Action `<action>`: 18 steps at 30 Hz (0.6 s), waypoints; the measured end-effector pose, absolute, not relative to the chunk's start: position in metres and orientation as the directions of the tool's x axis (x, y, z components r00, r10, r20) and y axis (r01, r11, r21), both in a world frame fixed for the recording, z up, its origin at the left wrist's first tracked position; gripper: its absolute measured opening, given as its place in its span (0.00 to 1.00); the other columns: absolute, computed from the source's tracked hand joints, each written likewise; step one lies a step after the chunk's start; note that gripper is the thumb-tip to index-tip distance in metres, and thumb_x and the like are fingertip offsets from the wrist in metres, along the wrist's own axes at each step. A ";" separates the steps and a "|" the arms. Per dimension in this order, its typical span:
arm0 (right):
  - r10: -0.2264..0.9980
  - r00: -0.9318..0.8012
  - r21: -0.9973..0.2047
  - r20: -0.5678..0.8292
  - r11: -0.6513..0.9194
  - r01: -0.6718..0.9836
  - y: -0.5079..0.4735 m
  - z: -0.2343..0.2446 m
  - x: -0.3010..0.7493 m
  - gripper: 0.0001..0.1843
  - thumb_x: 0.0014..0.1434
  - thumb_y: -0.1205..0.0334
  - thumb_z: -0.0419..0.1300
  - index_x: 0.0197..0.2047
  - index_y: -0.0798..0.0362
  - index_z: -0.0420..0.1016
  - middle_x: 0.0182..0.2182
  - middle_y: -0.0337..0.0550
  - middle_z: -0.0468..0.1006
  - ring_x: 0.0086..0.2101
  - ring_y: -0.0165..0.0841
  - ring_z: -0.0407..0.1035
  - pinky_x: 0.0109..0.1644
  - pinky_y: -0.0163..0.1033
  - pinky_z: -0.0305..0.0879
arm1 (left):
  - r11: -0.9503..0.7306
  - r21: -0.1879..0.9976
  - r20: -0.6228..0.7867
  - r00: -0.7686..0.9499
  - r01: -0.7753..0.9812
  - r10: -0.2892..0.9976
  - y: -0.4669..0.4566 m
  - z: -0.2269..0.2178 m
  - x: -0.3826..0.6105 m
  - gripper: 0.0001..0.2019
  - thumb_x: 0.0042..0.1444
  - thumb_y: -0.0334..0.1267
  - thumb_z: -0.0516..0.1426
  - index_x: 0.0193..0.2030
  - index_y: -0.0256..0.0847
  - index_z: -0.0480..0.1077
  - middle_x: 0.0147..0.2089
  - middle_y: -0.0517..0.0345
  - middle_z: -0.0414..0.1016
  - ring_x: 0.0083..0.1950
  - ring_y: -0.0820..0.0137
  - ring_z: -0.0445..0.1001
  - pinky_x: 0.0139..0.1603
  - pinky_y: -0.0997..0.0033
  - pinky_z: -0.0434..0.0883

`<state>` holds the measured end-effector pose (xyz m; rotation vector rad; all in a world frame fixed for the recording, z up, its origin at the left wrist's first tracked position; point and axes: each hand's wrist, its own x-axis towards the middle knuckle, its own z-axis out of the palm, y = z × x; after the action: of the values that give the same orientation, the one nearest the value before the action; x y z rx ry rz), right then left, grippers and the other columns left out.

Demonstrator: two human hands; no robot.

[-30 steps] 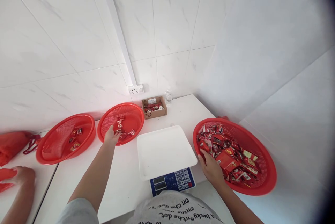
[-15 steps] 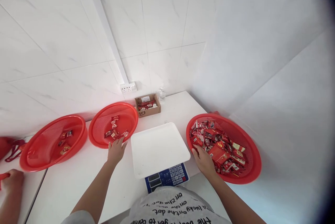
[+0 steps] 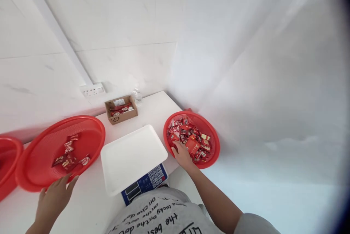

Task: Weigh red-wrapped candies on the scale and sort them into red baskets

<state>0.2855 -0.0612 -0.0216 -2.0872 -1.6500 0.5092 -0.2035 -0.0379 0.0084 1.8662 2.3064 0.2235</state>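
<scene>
My right hand [image 3: 182,154] reaches into a round red basket [image 3: 212,133] heaped with red wrapped sweets [image 3: 191,138]; its fingers are bent down among them at the basket's near left side, and what they hold is hidden. My left hand [image 3: 54,199] hovers over the white table just in front of another red basket [image 3: 90,124], fingers stretched out and apart, holding nothing. That basket holds a few red sweets [image 3: 69,153]. Between the two baskets stands a weighing scale with a bare white pan [image 3: 132,157] and a blue keypad [image 3: 144,183].
A small cardboard box [image 3: 121,108] with sweets and a clear bottle [image 3: 137,96] stand at the back by the tiled wall, under a wall socket [image 3: 92,89]. The edge of a third red basket [image 3: 7,161] shows at far left. White walls close the corner on the right.
My left hand has drawn back out of the left basket toward me and now hangs open before its rim. The view has swung right; the other person's hand has left the picture.
</scene>
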 end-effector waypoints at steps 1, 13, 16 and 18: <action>0.973 0.230 -0.530 -0.022 -0.206 0.823 -0.062 -0.019 0.290 0.20 0.58 0.62 0.50 0.53 0.56 0.69 0.54 0.50 0.69 0.55 0.40 0.59 0.59 0.46 0.53 | 0.216 0.201 -0.041 -0.212 0.956 0.976 -0.037 0.006 -0.203 0.17 0.53 0.46 0.51 0.45 0.39 0.71 0.44 0.42 0.76 0.49 0.51 0.72 0.51 0.47 0.64; 0.902 0.414 -0.510 -0.121 -0.414 0.754 -0.039 -0.003 0.314 0.15 0.59 0.56 0.51 0.44 0.54 0.71 0.39 0.49 0.77 0.39 0.39 0.69 0.42 0.40 0.60 | -0.137 0.597 0.194 0.023 0.790 0.981 -0.034 0.032 -0.059 0.22 0.54 0.55 0.46 0.47 0.43 0.66 0.53 0.45 0.68 0.61 0.53 0.60 0.61 0.50 0.57; 0.901 0.409 -0.530 -0.146 -0.420 0.737 -0.036 0.000 0.312 0.11 0.58 0.59 0.51 0.31 0.53 0.72 0.29 0.45 0.77 0.30 0.35 0.69 0.34 0.36 0.58 | -0.186 0.697 0.124 0.139 0.692 0.982 -0.041 0.032 -0.020 0.19 0.54 0.52 0.49 0.47 0.45 0.67 0.54 0.48 0.68 0.63 0.56 0.56 0.63 0.51 0.54; 0.891 0.441 -0.555 -0.112 -0.424 0.716 -0.038 0.008 0.313 0.12 0.59 0.60 0.48 0.30 0.53 0.70 0.29 0.45 0.76 0.29 0.35 0.68 0.33 0.36 0.57 | -0.186 0.749 0.074 0.198 0.636 0.977 -0.047 0.029 -0.005 0.18 0.53 0.50 0.51 0.47 0.45 0.68 0.54 0.49 0.69 0.64 0.57 0.56 0.64 0.52 0.53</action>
<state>0.3132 -0.0381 0.0080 -2.2686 -1.3548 0.5514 -0.0054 -0.0475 0.0295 1.8991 1.4997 0.7626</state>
